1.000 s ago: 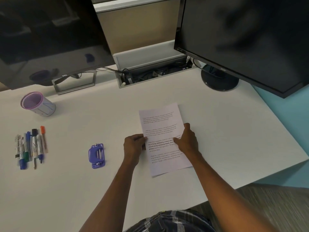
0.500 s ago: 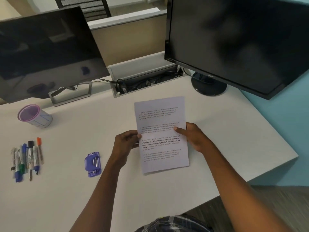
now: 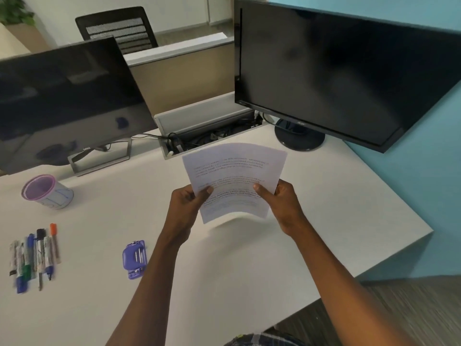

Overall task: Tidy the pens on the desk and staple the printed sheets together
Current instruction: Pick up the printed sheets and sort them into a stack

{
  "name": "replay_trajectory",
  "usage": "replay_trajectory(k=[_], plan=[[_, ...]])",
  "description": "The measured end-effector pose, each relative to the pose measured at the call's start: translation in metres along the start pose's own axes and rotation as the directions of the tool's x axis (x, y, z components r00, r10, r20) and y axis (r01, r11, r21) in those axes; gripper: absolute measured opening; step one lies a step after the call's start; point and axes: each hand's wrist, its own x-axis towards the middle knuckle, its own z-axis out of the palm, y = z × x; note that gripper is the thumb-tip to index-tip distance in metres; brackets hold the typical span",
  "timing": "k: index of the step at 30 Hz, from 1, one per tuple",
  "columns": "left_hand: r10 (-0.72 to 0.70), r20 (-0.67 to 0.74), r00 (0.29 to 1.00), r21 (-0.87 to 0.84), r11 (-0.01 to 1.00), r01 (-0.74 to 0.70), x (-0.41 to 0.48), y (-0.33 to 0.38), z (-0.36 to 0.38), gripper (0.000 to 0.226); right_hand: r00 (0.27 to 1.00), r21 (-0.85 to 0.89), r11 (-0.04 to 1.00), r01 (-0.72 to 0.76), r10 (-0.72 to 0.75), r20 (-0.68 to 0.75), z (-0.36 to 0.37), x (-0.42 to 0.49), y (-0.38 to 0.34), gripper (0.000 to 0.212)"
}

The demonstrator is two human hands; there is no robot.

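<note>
White printed paper sheets point(image 3: 234, 168) held above white surface point(image 3: 349, 208), between my hands. Long axis away from me, top edge far, stack bowed. Left hand point(image 3: 187, 206) fingers point(image 3: 206, 191) curled, pinching left edge. Right hand point(image 3: 283, 203) pinches right edge, thumb on top. Mixed-colour marker pens point(image 3: 35, 253) and purple plastic stapler point(image 3: 134, 258) on surface, left.

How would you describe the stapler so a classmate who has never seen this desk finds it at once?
Start at the white desk, in front of the left monitor. Between the row of pens near the left edge and the person's left forearm lies the stapler. Unlike the thin pens, it is a squat violet-blue block lying alone.
</note>
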Motion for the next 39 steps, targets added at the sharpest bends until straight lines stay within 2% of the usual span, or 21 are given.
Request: replay_trajectory(k=[5,10,13,18,25,29,31,35,39], plan=[[-0.045,-0.008,0.999,0.050,0.998,0.046,-0.010,-0.014,0.006,0.019,0.998,-0.004,0.998,-0.062,0.062,-0.005,0.003,-0.004,0.015,0.026],[-0.044,-0.026,0.999,0.045,0.998,0.046,-0.012,-0.013,0.007,0.018,0.998,0.030,0.997,-0.064,0.065,-0.018,0.001,-0.006,0.016,0.024],[-0.045,0.015,0.999,0.041,0.998,0.044,-0.014,-0.015,0.009,0.023,0.996,0.009,0.996,-0.090,0.090,-0.004,0.001,-0.009,0.022,0.031],[-0.033,0.022,0.999,0.042,0.999,0.033,-0.015,-0.017,0.012,0.032,0.995,0.008,0.995,-0.097,0.097,-0.021,0.000,-0.009,0.023,0.023],[-0.104,0.018,0.994,0.019,0.994,0.104,-0.013,-0.026,0.012,0.028,0.988,-0.037,0.989,-0.145,0.146,0.043,-0.003,-0.005,0.033,0.036],[-0.092,-0.068,0.993,-0.150,0.985,0.081,-0.011,-0.021,0.000,0.031,0.985,0.050,0.987,-0.154,0.149,0.089,-0.020,-0.002,0.026,0.026],[-0.075,-0.118,0.990,-0.266,0.963,0.041,-0.009,-0.020,-0.003,0.033,0.983,0.137,0.976,-0.172,0.162,0.081,-0.023,-0.001,0.025,0.030],[-0.074,-0.173,0.982,-0.512,0.859,-0.026,-0.006,-0.018,0.013,0.054,0.975,0.420,0.881,-0.218,0.178,0.133,0.004,-0.006,0.016,0.045],[-0.146,-0.174,0.974,-0.655,0.756,-0.004,-0.008,-0.019,0.038,0.054,0.985,0.524,0.834,-0.173,0.133,0.113,0.036,-0.013,0.007,0.050]])
